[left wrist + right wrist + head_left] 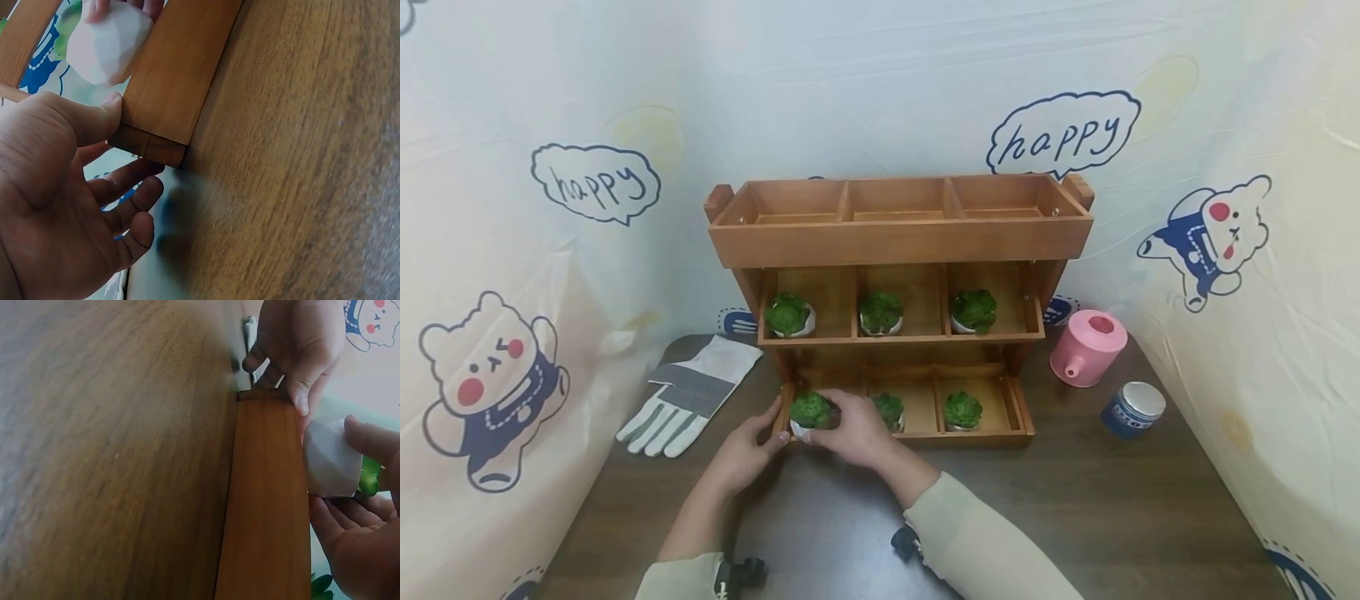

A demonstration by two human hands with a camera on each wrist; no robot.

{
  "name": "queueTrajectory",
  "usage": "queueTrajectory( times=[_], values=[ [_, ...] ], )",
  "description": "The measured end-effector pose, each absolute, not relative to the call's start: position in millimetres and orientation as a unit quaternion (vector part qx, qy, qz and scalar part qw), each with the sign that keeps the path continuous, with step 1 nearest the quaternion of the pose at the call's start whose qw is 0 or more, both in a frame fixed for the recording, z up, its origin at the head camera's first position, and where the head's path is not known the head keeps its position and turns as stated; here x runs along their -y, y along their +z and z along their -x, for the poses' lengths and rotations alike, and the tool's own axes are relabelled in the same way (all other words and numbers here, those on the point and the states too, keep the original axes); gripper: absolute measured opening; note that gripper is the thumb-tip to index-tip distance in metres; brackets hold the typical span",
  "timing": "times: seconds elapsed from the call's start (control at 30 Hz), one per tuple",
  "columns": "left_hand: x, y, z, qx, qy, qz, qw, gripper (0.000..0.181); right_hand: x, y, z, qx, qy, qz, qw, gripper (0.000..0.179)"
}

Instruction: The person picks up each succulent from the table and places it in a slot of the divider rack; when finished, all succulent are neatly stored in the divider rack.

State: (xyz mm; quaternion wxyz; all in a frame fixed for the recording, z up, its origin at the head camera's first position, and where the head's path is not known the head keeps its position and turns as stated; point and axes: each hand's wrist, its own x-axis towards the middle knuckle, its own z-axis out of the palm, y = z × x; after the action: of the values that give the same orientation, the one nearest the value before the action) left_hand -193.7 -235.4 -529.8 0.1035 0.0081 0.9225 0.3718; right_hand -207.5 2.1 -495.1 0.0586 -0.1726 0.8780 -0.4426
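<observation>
Two hands meet at the left near compartment of the wooden shelf (901, 237). Fingers (369, 439) of the right hand (853, 429) hold the small potted succulent (810, 414) there. The left hand (747, 454), fingers relaxed and slightly spread, touches the shelf corner. A work glove (688, 394) lies left on the counter (1075, 500).
</observation>
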Motion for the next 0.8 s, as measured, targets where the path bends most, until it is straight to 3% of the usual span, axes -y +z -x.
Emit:
queueTrajectory(
  times=[0.8],
  values=[
    [237, -531, 195, -0.924, 0.365, 0.007, 0.118, 0.076, 15, -501, 221, -0.889, -0.424, 0.154, 0.074, 0.064]
  ],
)
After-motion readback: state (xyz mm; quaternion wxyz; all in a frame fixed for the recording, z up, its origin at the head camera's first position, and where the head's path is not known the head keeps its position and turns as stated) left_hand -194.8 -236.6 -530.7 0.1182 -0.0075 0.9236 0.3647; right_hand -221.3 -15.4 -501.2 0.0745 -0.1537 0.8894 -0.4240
